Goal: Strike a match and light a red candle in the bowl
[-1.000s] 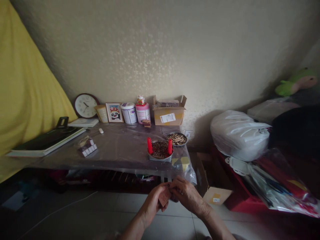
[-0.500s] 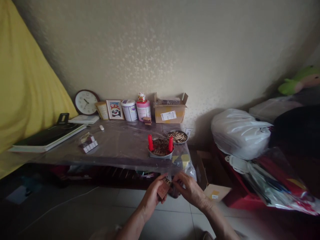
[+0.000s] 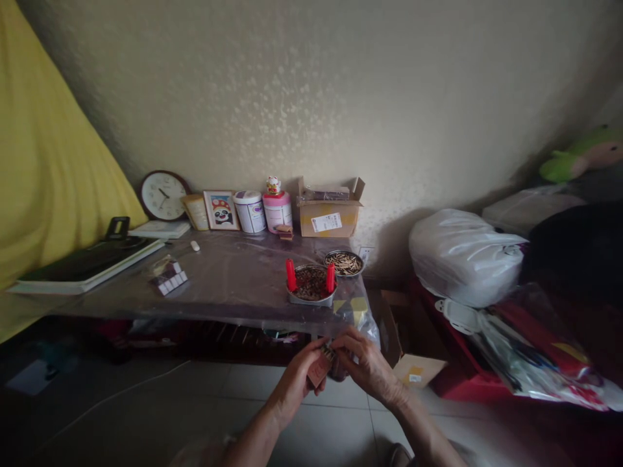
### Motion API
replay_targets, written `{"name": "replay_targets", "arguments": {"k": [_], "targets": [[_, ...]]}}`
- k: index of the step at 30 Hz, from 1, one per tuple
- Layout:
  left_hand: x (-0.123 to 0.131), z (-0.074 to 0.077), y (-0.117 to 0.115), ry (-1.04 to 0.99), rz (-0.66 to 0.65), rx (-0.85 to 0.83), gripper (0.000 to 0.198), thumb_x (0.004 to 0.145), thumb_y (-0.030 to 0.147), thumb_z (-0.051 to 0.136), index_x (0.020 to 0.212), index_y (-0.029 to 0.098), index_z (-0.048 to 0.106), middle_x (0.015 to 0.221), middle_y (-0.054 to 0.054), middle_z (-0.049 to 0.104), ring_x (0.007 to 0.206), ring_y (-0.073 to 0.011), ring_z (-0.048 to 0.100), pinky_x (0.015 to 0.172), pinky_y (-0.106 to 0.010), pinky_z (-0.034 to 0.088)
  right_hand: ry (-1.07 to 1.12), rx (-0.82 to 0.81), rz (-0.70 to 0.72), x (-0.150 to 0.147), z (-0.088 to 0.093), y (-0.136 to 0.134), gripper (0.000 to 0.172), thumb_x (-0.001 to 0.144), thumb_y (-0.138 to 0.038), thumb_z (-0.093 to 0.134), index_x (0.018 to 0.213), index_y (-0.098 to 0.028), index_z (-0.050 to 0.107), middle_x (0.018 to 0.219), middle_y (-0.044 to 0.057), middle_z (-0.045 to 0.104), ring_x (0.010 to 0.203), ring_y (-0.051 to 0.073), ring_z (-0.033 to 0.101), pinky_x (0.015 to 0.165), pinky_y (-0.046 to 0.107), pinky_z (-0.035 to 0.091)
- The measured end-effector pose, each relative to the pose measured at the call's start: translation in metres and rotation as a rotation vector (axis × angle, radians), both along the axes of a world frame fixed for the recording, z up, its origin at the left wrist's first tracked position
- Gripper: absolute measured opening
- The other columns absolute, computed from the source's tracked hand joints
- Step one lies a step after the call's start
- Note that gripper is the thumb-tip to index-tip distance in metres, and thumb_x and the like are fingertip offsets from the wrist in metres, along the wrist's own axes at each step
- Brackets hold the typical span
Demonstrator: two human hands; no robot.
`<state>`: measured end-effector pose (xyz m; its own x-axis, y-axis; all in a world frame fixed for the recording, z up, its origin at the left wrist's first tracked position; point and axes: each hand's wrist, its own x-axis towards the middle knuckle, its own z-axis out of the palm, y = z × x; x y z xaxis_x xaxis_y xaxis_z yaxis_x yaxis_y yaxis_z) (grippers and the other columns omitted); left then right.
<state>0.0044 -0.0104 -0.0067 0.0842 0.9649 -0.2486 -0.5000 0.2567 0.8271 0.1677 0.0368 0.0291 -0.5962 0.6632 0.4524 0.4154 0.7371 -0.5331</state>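
My left hand [image 3: 298,379] is closed around a small reddish-brown matchbox [image 3: 318,370], held low in front of the table edge. My right hand [image 3: 366,368] pinches at the box's open upper end, where pale stick ends show; its fingers are curled together. Just beyond my hands, on the plastic-covered table [image 3: 228,285], a metal dish [image 3: 311,290] holds dark bits and two short red candles [image 3: 291,275]. A second metal dish [image 3: 344,263] behind it is full of pale sticks.
Along the wall stand a clock [image 3: 162,194], a framed panda picture [image 3: 221,209], two tubs [image 3: 250,211] and a cardboard box [image 3: 329,214]. A stack of small boxes [image 3: 168,279] and a book [image 3: 85,263] lie left. Bags [image 3: 464,256] and an open carton [image 3: 413,363] crowd the right.
The box was tipped from flat between both hands to upright in my left hand, and its end now shows stick tips. The view drifted slightly; my hands stay in the same spot.
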Motion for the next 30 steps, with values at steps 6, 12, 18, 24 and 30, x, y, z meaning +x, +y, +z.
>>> {"name": "replay_targets", "arguments": {"k": [6,12,18,24,30], "targets": [[0.0005,-0.0047,0.0016,0.035,-0.083,0.046,0.039,0.079,0.036,0.056,0.111,0.014,0.063,0.062,0.0,0.065,0.039,-0.0099,0.049,0.038,-0.024,0.029,0.013,-0.053,0.002,-0.0033,0.0039,-0.0044,0.02,0.088,-0.011,0.047,0.09,-0.018,0.065,0.086,0.005,0.061,0.077,0.016,0.061,0.069,0.027,0.05],[0.0017,-0.0009,-0.0012,0.042,-0.103,0.089,0.034,0.083,0.034,0.052,0.107,0.014,0.065,0.058,0.001,0.064,0.041,-0.0098,0.05,0.041,-0.024,0.032,0.143,-0.162,-0.012,-0.006,0.0044,-0.0057,0.011,0.087,-0.015,0.055,0.087,-0.018,0.066,0.08,0.003,0.063,0.071,0.014,0.061,0.066,0.024,0.049],[0.0004,-0.0052,0.0004,0.042,-0.074,0.096,0.039,0.082,0.036,0.053,0.111,0.014,0.064,0.055,0.001,0.062,0.041,-0.0108,0.049,0.041,-0.024,0.031,0.216,-0.182,0.001,-0.007,0.0024,-0.0049,0.011,0.086,-0.016,0.057,0.081,-0.019,0.066,0.082,0.003,0.067,0.075,0.014,0.064,0.069,0.024,0.049],[-0.0019,-0.0056,0.0,0.056,-0.049,0.104,0.04,0.083,0.034,0.051,0.115,0.013,0.062,0.056,0.0,0.063,0.042,-0.0111,0.05,0.042,-0.025,0.032,0.199,-0.161,-0.028,-0.0063,0.0016,-0.0046,0.011,0.087,-0.017,0.056,0.081,-0.019,0.064,0.081,0.003,0.068,0.075,0.015,0.064,0.068,0.024,0.049],[-0.0016,-0.0026,-0.0016,0.054,-0.033,0.1,0.04,0.083,0.033,0.05,0.115,0.012,0.062,0.056,0.001,0.062,0.042,-0.0111,0.05,0.043,-0.025,0.032,0.202,-0.159,-0.016,-0.0064,-0.0001,-0.0049,0.013,0.09,-0.02,0.054,0.082,-0.019,0.065,0.084,0.004,0.067,0.074,0.014,0.062,0.066,0.023,0.048]]}}
